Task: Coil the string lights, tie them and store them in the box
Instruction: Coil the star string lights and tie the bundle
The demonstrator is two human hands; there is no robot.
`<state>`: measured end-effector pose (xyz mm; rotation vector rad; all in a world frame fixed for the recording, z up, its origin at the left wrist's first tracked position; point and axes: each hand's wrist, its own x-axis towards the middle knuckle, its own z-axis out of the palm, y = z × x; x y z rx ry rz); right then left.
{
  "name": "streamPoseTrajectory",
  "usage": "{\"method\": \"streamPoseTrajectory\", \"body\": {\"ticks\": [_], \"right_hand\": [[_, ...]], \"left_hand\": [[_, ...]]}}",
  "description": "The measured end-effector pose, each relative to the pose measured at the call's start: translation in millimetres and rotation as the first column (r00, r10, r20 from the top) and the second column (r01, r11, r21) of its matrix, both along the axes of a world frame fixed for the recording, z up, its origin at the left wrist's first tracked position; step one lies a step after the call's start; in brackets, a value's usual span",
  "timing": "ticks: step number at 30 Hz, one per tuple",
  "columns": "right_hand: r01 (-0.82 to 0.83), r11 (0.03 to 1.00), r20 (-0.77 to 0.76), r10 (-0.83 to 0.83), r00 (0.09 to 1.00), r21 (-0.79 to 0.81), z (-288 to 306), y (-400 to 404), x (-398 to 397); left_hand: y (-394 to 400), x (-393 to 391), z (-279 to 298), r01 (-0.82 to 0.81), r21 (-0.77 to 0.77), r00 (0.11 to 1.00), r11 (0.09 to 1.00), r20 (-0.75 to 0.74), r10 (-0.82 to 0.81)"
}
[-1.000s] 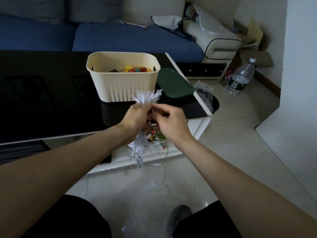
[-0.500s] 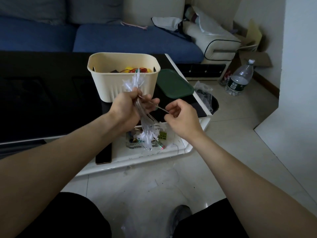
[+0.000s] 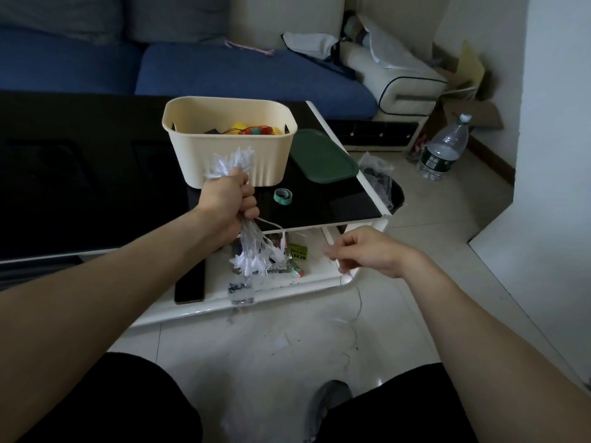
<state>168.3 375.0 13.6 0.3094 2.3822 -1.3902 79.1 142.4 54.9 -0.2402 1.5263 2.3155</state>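
Observation:
My left hand (image 3: pixel 228 201) grips a coiled bundle of white star-shaped string lights (image 3: pixel 256 254); star tips stick out above the fist and more hang below it. A thin wire runs from the bundle to my right hand (image 3: pixel 361 251), which pinches it low at the right, with the wire's tail trailing to the floor. The cream box (image 3: pixel 230 155) stands open on the black table just behind my left hand, with red and yellow items inside. A small green strap roll (image 3: pixel 283 196) lies on the table to the right of the fist.
The dark green lid (image 3: pixel 323 158) lies right of the box. A black phone (image 3: pixel 190 282) and small packets rest on the white lower shelf (image 3: pixel 319 276). A water bottle (image 3: pixel 444 151) stands on the floor at right. A blue sofa (image 3: pixel 224 71) is behind the table.
My right hand has pulled away to the right and down, drawing the wire out from the bundle. My left hand has stayed near the box, still gripping the bundle.

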Motion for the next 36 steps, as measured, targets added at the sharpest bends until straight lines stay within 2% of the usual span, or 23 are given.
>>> {"method": "streamPoseTrajectory", "body": {"ticks": [2,4,10,14,17,20,23,27,30,33,36], "right_hand": [[0.123,0.992,-0.098,-0.121,0.988,0.008,1.8,4.9,-0.4],[0.171,0.982,-0.154,-0.180,0.971,-0.075,9.7,1.5,0.3],[0.070,0.924,-0.165,-0.142,0.976,-0.377,31.8,-26.5,2.5],[-0.012,0.849,-0.138,-0.072,0.988,-0.528,43.3,-42.0,2.6],[-0.033,0.887,-0.174,-0.054,0.983,-0.461,44.5,-49.3,1.7],[-0.051,0.961,-0.209,-0.007,0.978,-0.271,42.3,-55.2,3.4],[-0.049,0.990,-0.286,0.009,0.958,-0.134,40.9,-57.2,4.9],[-0.019,0.999,-0.460,0.040,0.887,0.049,35.2,-55.5,0.1],[0.038,0.997,-0.475,-0.003,0.880,0.064,32.7,-59.9,-2.2],[0.091,0.996,-0.499,-0.067,0.864,0.024,35.7,-61.3,-0.9],[0.022,0.999,-0.467,0.000,0.884,0.041,40.2,-57.2,0.5]], "left_hand": [[4.0,2.9,-1.0,0.044,-0.015,0.999,0.999,0.017,-0.044],[7.7,6.3,-1.6,0.118,-0.038,0.993,0.992,0.004,-0.118],[15.0,13.3,-1.7,0.225,-0.149,0.974,0.963,0.002,-0.228],[22.0,15.4,-4.9,0.249,-0.126,0.969,0.960,0.030,-0.247],[26.7,20.9,-3.2,0.241,-0.078,0.971,0.967,0.020,-0.240],[27.2,27.0,-1.2,0.289,-0.084,0.957,0.954,0.017,-0.289],[27.1,30.7,-4.0,0.391,-0.154,0.919,0.907,0.006,-0.395],[28.0,38.3,-6.3,0.487,-0.230,0.866,0.843,0.004,-0.500],[28.3,39.0,-7.8,0.534,-0.272,0.831,0.801,-0.007,-0.556],[28.3,38.5,-7.6,0.514,-0.355,0.829,0.781,-0.031,-0.559],[25.3,36.5,-8.4,0.491,-0.440,0.820,0.752,-0.058,-0.570]]}}
